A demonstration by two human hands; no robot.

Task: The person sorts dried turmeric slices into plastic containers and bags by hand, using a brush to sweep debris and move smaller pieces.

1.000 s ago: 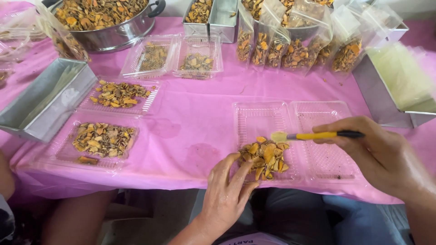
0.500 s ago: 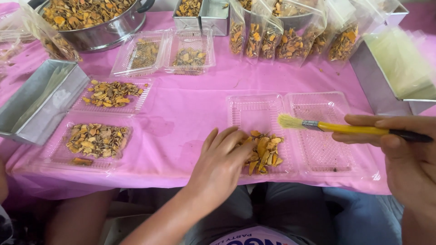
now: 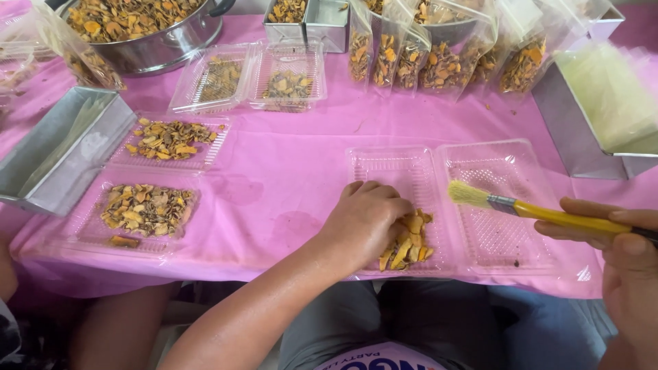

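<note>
**Orange-yellow dried slices under one hand, a brush in the other**

Orange-yellow dried slices (image 3: 409, 241) — thin, curled, brittle-looking chips — lie in a small heap in the left half of an open clear plastic clamshell tray (image 3: 510, 205), whose ribbed base shows through. The left hand (image 3: 364, 220) rests palm-down on the heap, fingers curled over the chips; whether its grip pinches any I cannot tell. The right hand (image 3: 627, 264) has its grip closed round the yellow handle of a flat brush (image 3: 528, 207), the pale bristles hovering over the tray's bare right half.

The tray sits at the near edge of a worktop under a smooth pink cloth (image 3: 288, 178). Farther left, two more clear trays (image 3: 147, 209) hold darker, crumblier chips beside a long grey metal tin (image 3: 58, 154). At the back stand a steel pot (image 3: 157, 41) heaped with slices — and a row of filled clear bags (image 3: 439, 62).
</note>
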